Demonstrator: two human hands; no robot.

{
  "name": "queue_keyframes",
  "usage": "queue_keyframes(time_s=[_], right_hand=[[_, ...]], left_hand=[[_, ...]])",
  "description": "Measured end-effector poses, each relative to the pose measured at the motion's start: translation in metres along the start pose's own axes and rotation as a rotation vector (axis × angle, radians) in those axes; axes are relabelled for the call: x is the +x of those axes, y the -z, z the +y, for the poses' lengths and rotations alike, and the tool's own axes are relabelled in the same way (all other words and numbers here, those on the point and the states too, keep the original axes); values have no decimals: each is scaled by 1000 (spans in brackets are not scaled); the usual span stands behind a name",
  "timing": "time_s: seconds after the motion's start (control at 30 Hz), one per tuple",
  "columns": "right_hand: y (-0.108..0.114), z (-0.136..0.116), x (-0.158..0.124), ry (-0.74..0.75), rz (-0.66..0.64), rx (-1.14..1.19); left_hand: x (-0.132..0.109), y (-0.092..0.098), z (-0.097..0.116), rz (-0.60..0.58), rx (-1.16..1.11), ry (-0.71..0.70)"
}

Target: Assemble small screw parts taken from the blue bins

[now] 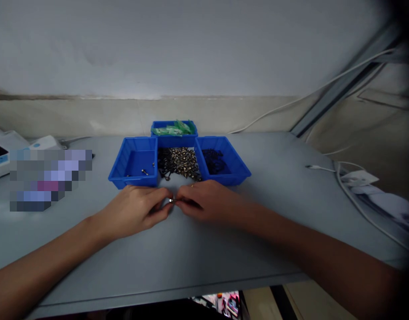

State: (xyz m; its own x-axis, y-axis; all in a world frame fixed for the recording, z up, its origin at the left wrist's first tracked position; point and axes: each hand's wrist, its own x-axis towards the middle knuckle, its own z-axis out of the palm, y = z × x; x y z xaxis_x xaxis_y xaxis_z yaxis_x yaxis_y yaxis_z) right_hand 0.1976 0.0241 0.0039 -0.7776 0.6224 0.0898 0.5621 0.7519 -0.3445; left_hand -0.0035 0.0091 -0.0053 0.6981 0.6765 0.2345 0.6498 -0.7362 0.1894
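My left hand [138, 206] is closed in a pinch on a small shiny metal screw-like part [171, 201], held just above the table in front of the bins. My right hand [207, 200] is closed too, its fingertips meeting the other end of that part; whatever sits between them is mostly hidden. Just beyond the hands lies a heap of small metal screw-like pieces [182, 161]. Left of the heap, a blue bin [134, 181] has a few similar pieces [144, 172] on its floor. The blue bin on the right [236, 171] contains small black pieces [213, 161], too dark to identify.
Behind the heap, another blue bin [158, 124] contains green plastic packets [178, 128]. A white device [46, 143] and a blurred-out patch are at the left. White cables [353, 202] run along the right side, near a slanted metal post [319, 109]. The grey table's front edge [151, 294] is close.
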Motion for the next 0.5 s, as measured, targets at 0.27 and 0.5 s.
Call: queue_keyframes(time_s=[0.27, 0.5], right_hand=[[-4, 3, 0, 56, 1, -28], [-3, 2, 3, 18, -69, 33]], left_hand=[[0, -2, 1, 42, -54, -23], [0, -3, 2, 62, -69, -49]])
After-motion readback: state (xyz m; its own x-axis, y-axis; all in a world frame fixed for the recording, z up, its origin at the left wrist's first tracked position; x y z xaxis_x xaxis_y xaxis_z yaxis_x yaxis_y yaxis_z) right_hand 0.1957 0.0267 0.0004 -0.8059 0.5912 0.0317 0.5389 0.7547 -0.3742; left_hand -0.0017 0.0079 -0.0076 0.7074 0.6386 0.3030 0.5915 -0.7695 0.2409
